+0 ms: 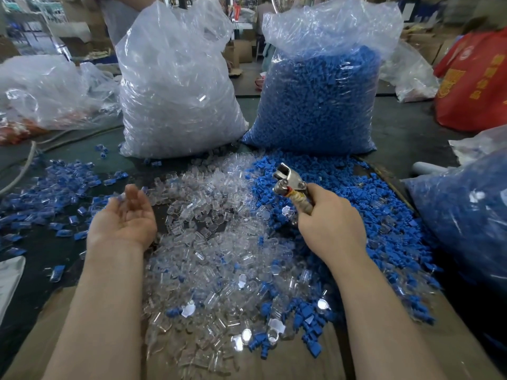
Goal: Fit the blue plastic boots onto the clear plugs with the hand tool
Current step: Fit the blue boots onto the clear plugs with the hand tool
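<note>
While the right hand (330, 215) grips the hand tool (292, 185), the blurred left hand (123, 215) lies palm-up, fingers relaxed.

We work at a dark green worktop (406, 138). At twelve o'clock we see stacked cardboard boxes (242, 50) on a workshop floor. A red bag (474, 86) sits at two o'clock.

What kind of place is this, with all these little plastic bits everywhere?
Probably a small factory or assembly workshop. Big sacks of clear plugs and blue boots stand on the bench, loose parts are heaped before the worker, and the right hand grips a metal hand tool.
</note>
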Motion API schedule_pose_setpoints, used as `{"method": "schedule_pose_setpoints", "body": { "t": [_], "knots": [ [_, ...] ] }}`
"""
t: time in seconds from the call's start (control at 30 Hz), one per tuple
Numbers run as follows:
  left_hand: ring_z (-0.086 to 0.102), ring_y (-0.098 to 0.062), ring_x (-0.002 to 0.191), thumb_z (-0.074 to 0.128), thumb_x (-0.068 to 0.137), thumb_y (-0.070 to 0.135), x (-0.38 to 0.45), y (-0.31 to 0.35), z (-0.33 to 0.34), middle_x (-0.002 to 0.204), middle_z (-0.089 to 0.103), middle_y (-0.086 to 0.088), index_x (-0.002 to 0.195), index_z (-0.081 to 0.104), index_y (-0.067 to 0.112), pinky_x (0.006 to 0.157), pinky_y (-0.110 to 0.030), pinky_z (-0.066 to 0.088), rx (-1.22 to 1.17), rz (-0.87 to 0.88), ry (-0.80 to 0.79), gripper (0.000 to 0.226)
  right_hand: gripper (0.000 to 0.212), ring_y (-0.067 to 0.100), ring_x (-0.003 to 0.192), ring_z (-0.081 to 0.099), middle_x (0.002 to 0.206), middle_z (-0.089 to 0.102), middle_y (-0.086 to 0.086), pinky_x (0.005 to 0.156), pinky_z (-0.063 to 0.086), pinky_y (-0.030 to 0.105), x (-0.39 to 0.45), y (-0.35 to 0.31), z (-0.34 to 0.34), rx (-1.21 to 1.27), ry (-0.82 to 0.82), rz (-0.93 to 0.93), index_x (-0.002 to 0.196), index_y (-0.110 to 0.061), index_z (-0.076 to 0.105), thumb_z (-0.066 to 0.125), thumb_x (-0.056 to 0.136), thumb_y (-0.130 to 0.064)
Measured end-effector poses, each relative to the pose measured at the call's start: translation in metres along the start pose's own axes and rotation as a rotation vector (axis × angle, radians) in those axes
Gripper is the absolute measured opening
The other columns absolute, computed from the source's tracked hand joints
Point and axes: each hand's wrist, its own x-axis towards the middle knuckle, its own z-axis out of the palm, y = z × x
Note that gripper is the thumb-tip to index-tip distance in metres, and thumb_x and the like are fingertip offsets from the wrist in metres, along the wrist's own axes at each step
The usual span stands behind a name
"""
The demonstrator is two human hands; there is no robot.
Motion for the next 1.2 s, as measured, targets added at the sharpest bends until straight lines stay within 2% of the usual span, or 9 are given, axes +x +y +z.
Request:
{"method": "schedule_pose_setpoints", "body": {
  "t": [0.17,0.27,0.33,0.4,0.57,0.7,0.9,1.0,1.2],
  "knots": [
    [0.070,-0.010,0.065,0.042,0.105,0.024,-0.001,0.004,0.000,0.075,0.071,-0.004,0.101,0.056,0.003,0.061,-0.020,0.057,0.094,0.050,-0.041,0.025,0.015,0.019,0.062,0.051,0.068,0.056,-0.006,0.049,0.034,0.031,0.002,0.000,0.003,-0.040,-0.058,-0.016,0.082,-0.026,0.053,0.056,0.092,-0.036],
    [0.068,-0.004,0.060,0.053,0.098,0.020,-0.006,-0.004,0.003,0.074,0.071,0.005,0.093,0.065,0.014,0.064,-0.017,0.053,0.436,0.038,-0.122,0.014,0.020,0.011,0.057,0.045,0.064,0.052,-0.008,0.045,0.025,0.028,0.001,-0.006,0.008,-0.093,-0.099,-0.081,0.076,-0.024,0.049,0.058,0.089,-0.036],
    [0.064,-0.002,0.058,0.058,0.096,0.020,-0.009,-0.012,0.004,0.070,0.070,0.008,0.091,0.066,0.018,0.059,-0.016,0.051,0.671,0.063,-0.175,0.010,0.017,0.009,0.054,0.042,0.062,0.050,-0.009,0.044,0.022,0.026,0.001,-0.010,0.012,-0.137,-0.119,-0.116,0.075,-0.023,0.049,0.059,0.087,-0.030],
    [0.062,-0.003,0.058,0.061,0.095,0.020,-0.011,-0.018,0.005,0.069,0.071,0.007,0.092,0.068,0.017,0.054,-0.016,0.051,0.873,0.125,-0.216,0.008,0.016,0.009,0.053,0.043,0.061,0.050,-0.008,0.044,0.022,0.026,0.001,-0.012,0.014,-0.157,-0.139,-0.121,0.073,-0.023,0.048,0.059,0.085,-0.025],
    [0.060,-0.007,0.067,0.064,0.092,0.015,-0.016,-0.033,0.003,0.077,0.072,0.002,0.091,0.071,0.016,0.062,-0.021,0.047,1.342,0.264,-0.349,0.007,0.014,0.008,0.056,0.044,0.065,0.050,-0.010,0.044,0.026,0.024,0.003,-0.011,0.014,-0.188,-0.210,-0.095,0.075,-0.025,0.050,0.058,0.086,-0.027],
    [0.061,-0.009,0.073,0.071,0.087,0.016,-0.021,-0.042,-0.001,0.080,0.071,0.006,0.086,0.073,0.022,0.063,-0.020,0.042,1.643,0.413,-0.431,0.007,0.017,0.007,0.058,0.042,0.067,0.050,-0.010,0.045,0.025,0.025,0.004,-0.010,0.015,-0.190,-0.239,-0.062,0.073,-0.026,0.047,0.059,0.085,-0.026],
    [0.060,-0.005,0.074,0.069,0.087,0.016,-0.017,-0.052,-0.006,0.081,0.066,0.013,0.091,0.072,0.029,0.062,-0.021,0.043,2.140,0.642,-0.418,0.014,0.021,0.007,0.057,0.040,0.066,0.048,-0.010,0.045,0.023,0.025,0.002,-0.009,0.016,-0.186,-0.229,-0.043,0.071,-0.026,0.045,0.062,0.084,-0.028],
    [0.062,-0.011,0.079,0.069,0.087,0.015,-0.014,-0.053,-0.009,0.087,0.066,0.009,0.089,0.070,0.031,0.070,-0.026,0.046,2.202,0.688,-0.392,0.017,0.015,0.012,0.058,0.044,0.068,0.051,-0.008,0.046,0.026,0.026,0.002,-0.007,0.017,-0.164,-0.212,-0.039,0.076,-0.024,0.051,0.061,0.085,-0.031],
    [0.062,-0.015,0.086,0.074,0.083,0.016,-0.013,-0.054,-0.010,0.087,0.067,0.009,0.085,0.066,0.031,0.072,-0.027,0.044,2.249,0.773,-0.410,0.017,0.032,0.023,0.066,0.052,0.069,0.053,-0.007,0.049,0.031,0.030,0.003,-0.009,0.013,-0.057,-0.106,-0.004,0.069,-0.025,0.043,0.061,0.087,-0.044]
  ]
}}
